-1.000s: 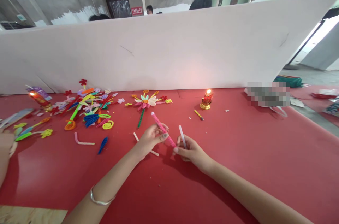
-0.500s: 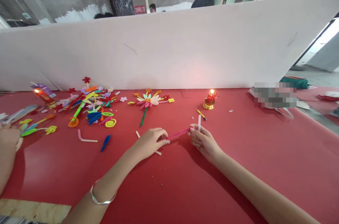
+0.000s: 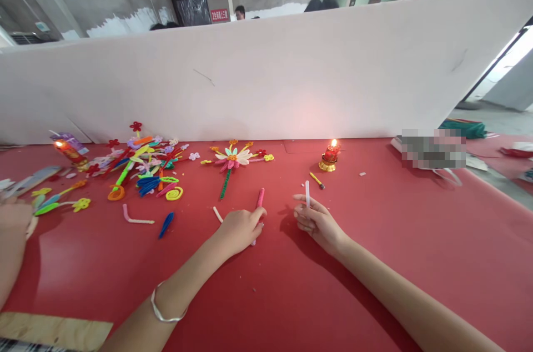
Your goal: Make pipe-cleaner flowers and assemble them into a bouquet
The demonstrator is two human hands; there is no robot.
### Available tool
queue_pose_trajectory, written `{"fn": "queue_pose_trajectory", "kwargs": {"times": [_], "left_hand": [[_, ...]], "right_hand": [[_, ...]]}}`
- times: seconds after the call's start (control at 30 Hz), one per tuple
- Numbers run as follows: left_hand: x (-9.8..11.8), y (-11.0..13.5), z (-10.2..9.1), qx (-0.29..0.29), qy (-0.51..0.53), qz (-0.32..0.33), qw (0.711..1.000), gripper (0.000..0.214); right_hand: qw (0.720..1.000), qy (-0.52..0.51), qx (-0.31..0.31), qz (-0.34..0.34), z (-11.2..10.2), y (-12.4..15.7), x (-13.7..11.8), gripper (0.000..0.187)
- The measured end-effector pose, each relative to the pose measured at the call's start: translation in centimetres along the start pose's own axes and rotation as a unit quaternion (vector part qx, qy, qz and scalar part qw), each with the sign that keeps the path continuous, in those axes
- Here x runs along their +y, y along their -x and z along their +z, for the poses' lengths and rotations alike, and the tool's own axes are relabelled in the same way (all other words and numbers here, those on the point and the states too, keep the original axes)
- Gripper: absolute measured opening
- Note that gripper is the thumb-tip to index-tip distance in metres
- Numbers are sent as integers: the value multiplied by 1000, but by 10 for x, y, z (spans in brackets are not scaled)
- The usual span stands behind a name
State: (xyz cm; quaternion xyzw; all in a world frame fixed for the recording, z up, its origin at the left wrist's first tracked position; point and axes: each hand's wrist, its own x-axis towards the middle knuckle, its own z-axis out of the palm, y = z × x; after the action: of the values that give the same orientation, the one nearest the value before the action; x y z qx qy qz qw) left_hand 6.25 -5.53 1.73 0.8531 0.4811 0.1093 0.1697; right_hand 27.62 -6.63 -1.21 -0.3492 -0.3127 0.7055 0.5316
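My left hand (image 3: 241,230) is closed on a pink pipe cleaner piece (image 3: 260,197), which points up and away, its lower end showing below the fingers. A white pipe cleaner (image 3: 217,214) lies on the table beside that hand, partly hidden by it. My right hand (image 3: 317,223) holds a translucent white glue stick (image 3: 307,193) upright, with the index finger stretched to the left. Beyond the right hand a lit red candle (image 3: 332,153) stands in a gold holder. A pipe-cleaner flower (image 3: 232,159) with a green stem lies behind my left hand.
A short yellow stick (image 3: 317,180) lies near the candle. At left are a pile of colourful pipe-cleaner pieces (image 3: 145,160), a blue loop (image 3: 166,225) and another lit candle (image 3: 70,153). Another person's hand (image 3: 15,221) is at the left edge. A white panel (image 3: 266,80) closes off the table's back.
The right hand has let go of the pink pipe cleaner, which turned from lying across between both hands to pointing away in my left hand. The glue stick shifted slightly left.
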Motion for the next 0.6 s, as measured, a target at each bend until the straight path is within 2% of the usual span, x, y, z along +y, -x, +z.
{"fn": "queue_pose_trajectory", "kwargs": {"times": [0.13, 0.23, 0.3, 0.4, 0.53, 0.6], "left_hand": [[5, -1, -2, -14, -33, 25, 999, 19], [0, -4, -16, 31, -80, 0, 996, 24], [-15, -5, -33, 96, -128, -70, 985, 26], [-58, -3, -59, 195, -207, -223, 932, 31], [-124, 11, -76, 188, -247, -424, 851, 39], [-146, 19, -77, 181, -218, -463, 840, 42]], "right_hand": [[1000, -2, -7, 9, -3, -1, 2, 24], [1000, -3, -9, 13, -4, -2, 2, 22], [1000, 1, -13, 14, -4, -2, 2, 22], [1000, 16, -19, 17, -4, -2, 2, 21], [999, 23, -25, 16, -4, -2, 3, 19], [999, 23, -27, 14, -4, -3, 3, 18]]}}
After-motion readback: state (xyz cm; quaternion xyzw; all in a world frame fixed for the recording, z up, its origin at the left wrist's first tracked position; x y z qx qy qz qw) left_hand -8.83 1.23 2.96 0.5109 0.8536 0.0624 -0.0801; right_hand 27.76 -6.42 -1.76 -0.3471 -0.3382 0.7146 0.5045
